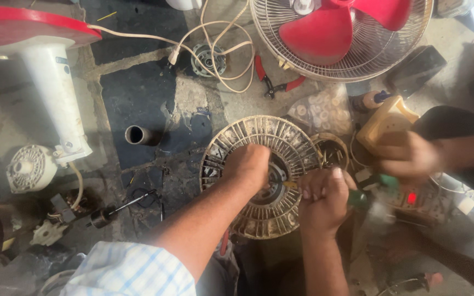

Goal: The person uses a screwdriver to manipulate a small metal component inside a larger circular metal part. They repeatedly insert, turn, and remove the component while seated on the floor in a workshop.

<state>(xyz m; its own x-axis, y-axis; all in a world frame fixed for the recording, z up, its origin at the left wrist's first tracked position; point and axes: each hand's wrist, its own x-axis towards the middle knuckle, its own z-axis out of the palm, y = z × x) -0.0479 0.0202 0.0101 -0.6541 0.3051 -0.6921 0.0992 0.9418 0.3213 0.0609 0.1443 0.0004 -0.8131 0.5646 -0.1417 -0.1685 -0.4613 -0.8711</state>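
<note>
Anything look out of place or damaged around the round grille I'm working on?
Yes. A fan lies flat on the floor with its red blades exposed. A bare motor sits loose inside a tangled cord, and red pliers lie beside it. The grille itself shows no clear damage.

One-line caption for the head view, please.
Left hand steadies a round slotted fan motor housing on the floor while right hand works a green-handled screwdriver at its centre.

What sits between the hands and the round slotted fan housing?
Nothing visible. The left hand rests on the round slotted fan housing; the right hand is at its rim, gripping a green-handled tool.
</note>
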